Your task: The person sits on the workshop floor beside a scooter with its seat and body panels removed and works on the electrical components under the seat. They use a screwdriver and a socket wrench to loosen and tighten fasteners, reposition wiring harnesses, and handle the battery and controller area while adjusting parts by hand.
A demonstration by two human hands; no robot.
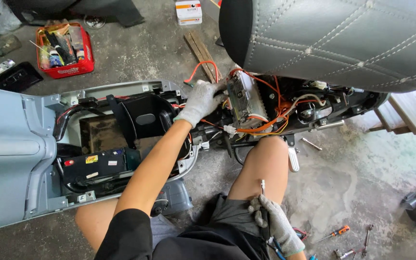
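Your gloves (199, 102) are speckled grey, and the wires (266, 126) beside your left hand (201, 101) run orange. The seat (343, 41) is grey with pale diamond stitching; the basket (64, 49) near the floor's (136, 53) top-left corner is red.

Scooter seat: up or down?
Up. The grey quilted seat is tilted away from the body, exposing the orange wiring and metal module beneath, where the left hand reaches.

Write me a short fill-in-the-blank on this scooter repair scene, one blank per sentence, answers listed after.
1. The left hand rests on the opened scooter and wears a ____ glove.
2. The right hand grips a screwdriver resting on the person's ____.
3. The toolbox on the concrete floor is ____ in colour.
4. The cables by the metal module are mostly ____.

Missing words: grey; thigh; red; orange
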